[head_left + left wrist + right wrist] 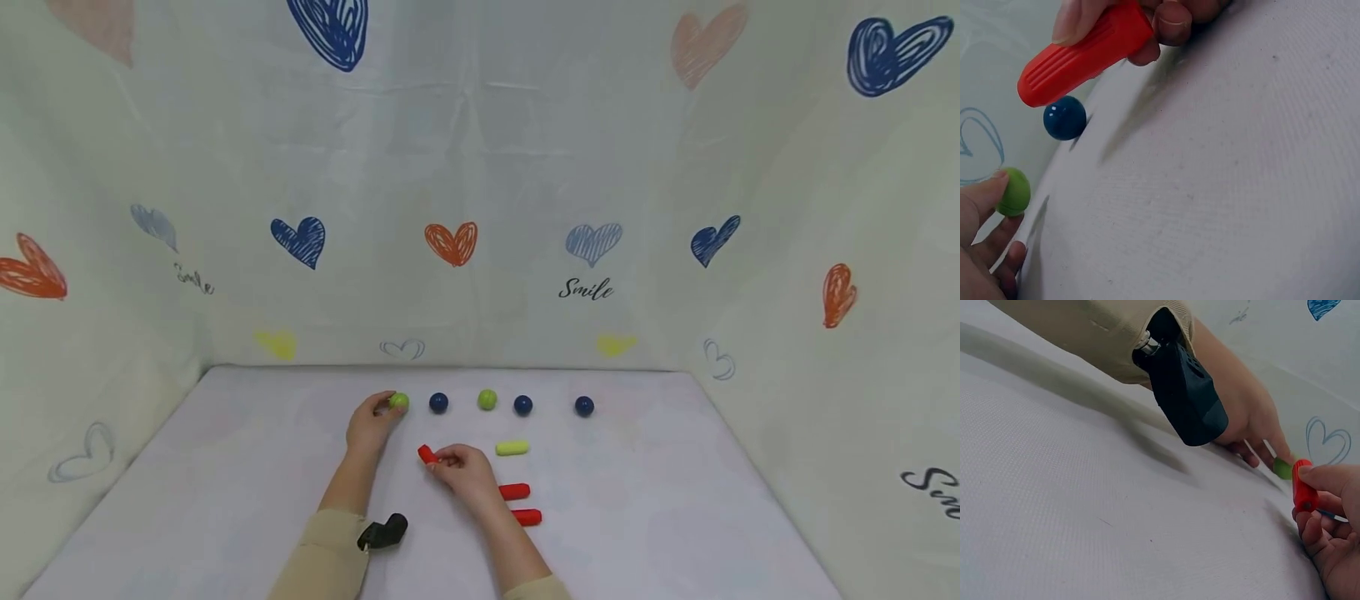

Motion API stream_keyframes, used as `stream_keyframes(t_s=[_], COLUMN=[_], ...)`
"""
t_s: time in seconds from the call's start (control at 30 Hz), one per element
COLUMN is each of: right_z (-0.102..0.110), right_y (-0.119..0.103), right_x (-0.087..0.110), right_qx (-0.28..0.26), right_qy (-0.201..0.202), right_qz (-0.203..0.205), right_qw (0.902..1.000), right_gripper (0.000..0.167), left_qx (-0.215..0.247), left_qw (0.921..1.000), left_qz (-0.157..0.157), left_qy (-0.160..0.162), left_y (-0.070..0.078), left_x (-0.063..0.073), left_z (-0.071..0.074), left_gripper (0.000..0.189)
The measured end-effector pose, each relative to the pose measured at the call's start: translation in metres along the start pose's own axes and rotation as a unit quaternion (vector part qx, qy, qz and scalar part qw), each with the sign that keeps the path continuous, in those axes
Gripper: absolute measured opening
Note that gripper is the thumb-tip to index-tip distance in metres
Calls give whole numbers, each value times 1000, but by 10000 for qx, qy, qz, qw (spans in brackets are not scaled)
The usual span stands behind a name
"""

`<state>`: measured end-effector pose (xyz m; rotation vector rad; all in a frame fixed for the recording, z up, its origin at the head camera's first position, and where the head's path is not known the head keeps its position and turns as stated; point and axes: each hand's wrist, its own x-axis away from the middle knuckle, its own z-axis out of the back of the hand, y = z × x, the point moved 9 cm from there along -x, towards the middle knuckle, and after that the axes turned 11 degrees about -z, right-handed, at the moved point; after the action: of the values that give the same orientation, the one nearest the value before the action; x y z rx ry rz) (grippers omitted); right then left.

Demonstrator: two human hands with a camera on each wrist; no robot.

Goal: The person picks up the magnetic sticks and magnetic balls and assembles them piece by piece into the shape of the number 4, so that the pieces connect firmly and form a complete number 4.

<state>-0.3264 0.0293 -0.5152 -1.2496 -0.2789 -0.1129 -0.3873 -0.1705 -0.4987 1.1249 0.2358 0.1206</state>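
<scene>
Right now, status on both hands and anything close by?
Left hand pinching green ball. Right hand holding red stick. Nearest blue ball untouched.

Two lime-green balls (400, 402) and three glossy dark-blue balls (438, 403) make five balls. Three red round-ended sticks (427, 453) and one yellow round-ended stick (512, 448) make four sticks. There are two hands, one left hand (367, 428) and one right hand (463, 473), plus two beige sleeves (322, 557) and one black wrist-worn device (384, 532).
</scene>
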Motion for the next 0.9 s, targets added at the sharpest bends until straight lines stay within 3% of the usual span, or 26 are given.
stream_keyframes(t_s=[0.2,0.33,0.5,0.73,0.9], right_z=[-3,-2,2,2,1], right_y=[3,2,1,0,2], right_x=[3,3,0,-2,-2], right_qx=[-40,-61,-86,-229,-296], right_qy=[27,49,64,12,-33], right_qz=[-52,-37,-47,-16,-18], right_qw=[10000,10000,9999,9997,9996], right_gripper=[16,16,19,19,19], left_qx=[528,723,1045,1701,1644], left_qw=[9982,9971,9944,9848,9859], left_qz=[-176,-191,-52,174,203], left_qy=[201,160,153,313,220], left_y=[2,7,7,8,13], left_x=[7,11,19,31,41], left_z=[9,12,9,6,1], left_gripper=[42,45,46,47,46])
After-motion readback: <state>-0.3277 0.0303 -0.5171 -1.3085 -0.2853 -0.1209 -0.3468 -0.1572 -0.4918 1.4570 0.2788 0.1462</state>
